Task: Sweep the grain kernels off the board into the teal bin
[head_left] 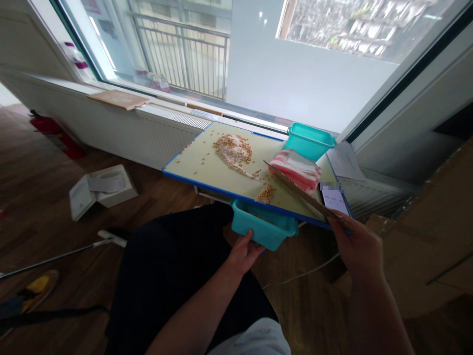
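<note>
My left hand (pixel 245 252) grips a teal plastic bin (pixel 254 227) from below, holding it against the front edge of a small blue-edged table (pixel 188 167). In my right hand (pixel 356 241) is a flat strip of cardboard (pixel 301 192), slanting over the table's right part. A heap of orange-yellow kernels mixed with white grains (pixel 232 150) lies on the tabletop, with a trail running toward the front. A smaller pile of kernels (pixel 266 194) sits at the edge just above the bin. The bin's inside is mostly hidden.
A folded red-and-white striped towel (pixel 295 170) and a second teal bin (pixel 310 141) stand at the table's right. A phone (pixel 334 199) lies near the right corner. On the floor at left are an open white box (pixel 107 185) and a fire extinguisher (pixel 59 135).
</note>
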`<state>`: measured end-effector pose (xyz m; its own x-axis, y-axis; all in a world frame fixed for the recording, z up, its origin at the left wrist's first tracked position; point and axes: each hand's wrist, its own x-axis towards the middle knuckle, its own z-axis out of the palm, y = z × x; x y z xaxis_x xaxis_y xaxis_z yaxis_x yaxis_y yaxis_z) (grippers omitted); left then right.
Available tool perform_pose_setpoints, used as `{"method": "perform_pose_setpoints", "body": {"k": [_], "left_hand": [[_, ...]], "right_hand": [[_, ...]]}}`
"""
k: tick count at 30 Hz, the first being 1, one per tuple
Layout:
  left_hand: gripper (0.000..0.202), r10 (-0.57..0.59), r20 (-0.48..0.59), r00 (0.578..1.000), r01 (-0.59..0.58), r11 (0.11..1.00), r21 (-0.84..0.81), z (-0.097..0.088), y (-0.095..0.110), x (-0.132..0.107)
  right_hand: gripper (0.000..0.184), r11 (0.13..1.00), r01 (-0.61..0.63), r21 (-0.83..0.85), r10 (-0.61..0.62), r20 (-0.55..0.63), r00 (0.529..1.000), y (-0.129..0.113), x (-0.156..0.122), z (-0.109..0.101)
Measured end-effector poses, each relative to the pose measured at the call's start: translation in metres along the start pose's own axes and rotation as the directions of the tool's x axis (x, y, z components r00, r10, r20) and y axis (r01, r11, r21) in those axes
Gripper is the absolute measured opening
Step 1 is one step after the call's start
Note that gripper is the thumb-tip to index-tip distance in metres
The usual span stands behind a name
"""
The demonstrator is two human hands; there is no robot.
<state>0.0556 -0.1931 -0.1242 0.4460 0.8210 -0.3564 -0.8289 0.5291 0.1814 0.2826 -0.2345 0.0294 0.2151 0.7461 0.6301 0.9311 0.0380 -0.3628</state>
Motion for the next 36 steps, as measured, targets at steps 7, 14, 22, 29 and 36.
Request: {"method": "perform_pose_setpoints", "body": {"k": [7, 14, 22, 29, 36], "left_hand": [[0.060, 0.013, 0.017, 1.000, -0.013, 1.000, -0.013, 0.004, 0.000, -0.004], [0.061, 0.013, 0.025, 1.000, -0.012, 1.000, -0.021, 0.005, 0.001, -0.005], [0.057, 0.004, 0.010, 1.000, -0.003, 1.000, -0.019, 0.005, 0.003, -0.007], [0.055, 0.011, 0.016, 1.000, -0.011, 1.000, -0.025, 0.005, 0.001, -0.008], [0.058, 0.014, 0.009, 1.000, -0.013, 0.999, -0.035, 0.003, 0.000, -0.008]], "right_hand": [[0.030, 0.999, 0.026, -0.043, -0.027, -0.019, 0.999, -0.009, -0.003, 0.004], [0.031, 0.997, 0.024, -0.073, -0.024, -0.003, 1.000, -0.023, -0.004, 0.003], [0.032, 0.981, 0.072, -0.178, -0.074, -0.002, 0.997, -0.031, -0.009, 0.006], [0.027, 0.953, 0.145, -0.265, -0.171, -0.076, 0.982, -0.047, -0.017, 0.008], [0.024, 0.920, 0.256, -0.297, -0.293, -0.085, 0.952, -0.060, -0.022, 0.009]]}}
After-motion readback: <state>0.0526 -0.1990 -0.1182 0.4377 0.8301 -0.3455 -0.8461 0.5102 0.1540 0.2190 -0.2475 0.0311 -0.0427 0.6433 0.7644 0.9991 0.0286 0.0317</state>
